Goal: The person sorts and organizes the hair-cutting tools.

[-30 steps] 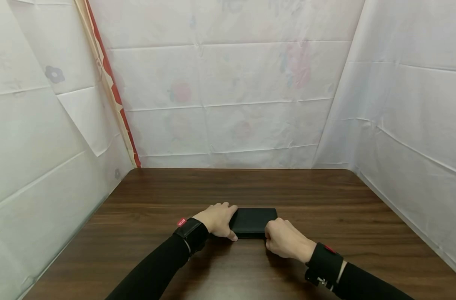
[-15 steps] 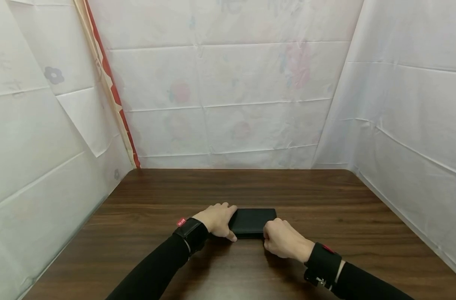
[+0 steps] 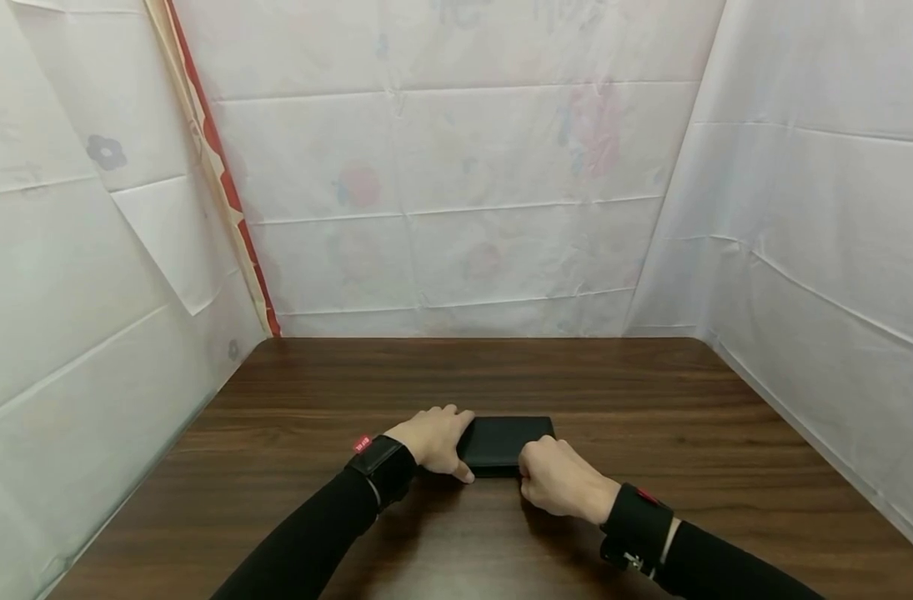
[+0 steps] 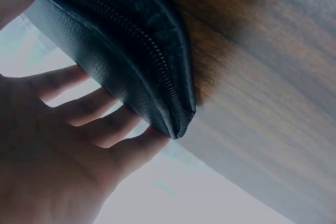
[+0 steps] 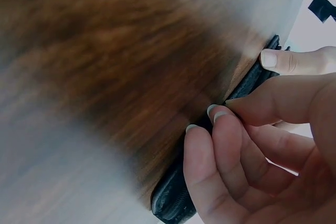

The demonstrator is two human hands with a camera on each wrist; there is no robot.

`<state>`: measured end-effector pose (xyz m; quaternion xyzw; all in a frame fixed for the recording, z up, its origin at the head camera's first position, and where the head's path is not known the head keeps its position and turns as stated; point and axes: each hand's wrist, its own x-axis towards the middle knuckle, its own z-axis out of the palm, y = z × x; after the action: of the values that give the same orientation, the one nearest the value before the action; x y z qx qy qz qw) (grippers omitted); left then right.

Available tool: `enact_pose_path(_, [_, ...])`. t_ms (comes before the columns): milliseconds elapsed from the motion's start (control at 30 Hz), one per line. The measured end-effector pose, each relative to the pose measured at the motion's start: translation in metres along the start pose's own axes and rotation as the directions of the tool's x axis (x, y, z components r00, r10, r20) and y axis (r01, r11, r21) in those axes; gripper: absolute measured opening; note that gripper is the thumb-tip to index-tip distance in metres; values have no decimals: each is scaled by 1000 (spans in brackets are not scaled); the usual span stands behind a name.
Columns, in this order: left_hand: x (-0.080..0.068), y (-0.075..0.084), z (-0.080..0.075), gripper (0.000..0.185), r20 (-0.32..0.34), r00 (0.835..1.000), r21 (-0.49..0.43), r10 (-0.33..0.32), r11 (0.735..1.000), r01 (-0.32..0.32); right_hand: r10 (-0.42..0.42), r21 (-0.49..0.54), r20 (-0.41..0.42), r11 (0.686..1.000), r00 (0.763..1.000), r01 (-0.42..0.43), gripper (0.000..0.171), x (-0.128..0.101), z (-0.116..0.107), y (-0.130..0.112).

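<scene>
A black leather zip wallet [image 3: 504,442] lies on the brown table in the head view. My left hand [image 3: 438,442] holds its left end, thumb at the near edge and fingers spread along the far side. The left wrist view shows a dark line of zipper teeth [image 4: 157,59] curving round the wallet's corner. At the near edge, toward the right, my right hand [image 3: 564,479] pinches the zipper pull, which its fingertips hide. In the right wrist view its curled fingers [image 5: 228,140] lie against the wallet's edge, with the left thumb [image 5: 289,61] farther along.
Wood-grain table [image 3: 351,375] surrounds the wallet. White sheeting [image 3: 456,167] with faint prints hangs behind and along both sides, and a red-and-cream strip [image 3: 227,183] runs down the back left corner. Both wrists wear black bands [image 3: 636,525].
My right hand has slid a little to the left along the wallet's near edge. The left hand and the wallet have stayed nearly still.
</scene>
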<state>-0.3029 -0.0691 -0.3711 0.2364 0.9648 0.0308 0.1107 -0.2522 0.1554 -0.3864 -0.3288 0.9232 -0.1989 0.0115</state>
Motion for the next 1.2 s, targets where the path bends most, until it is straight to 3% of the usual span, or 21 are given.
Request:
enact_pose_path(533, [2,-2,0,94,-4,1000,20,5,1000,-5,0,-14,0,1000,1000,0,38,3,0,-3])
enact_pose_path(900, [1,1,0,93,0,1000,5,-1,1000,1,-7,-10,14,1000,1000,7,49,7,3,-7])
enact_pose_path(1200, [2,0,1,95,-5,1000,14,3,1000,-3,-23,-2,12,1000,1000,23,48,7,3,-8])
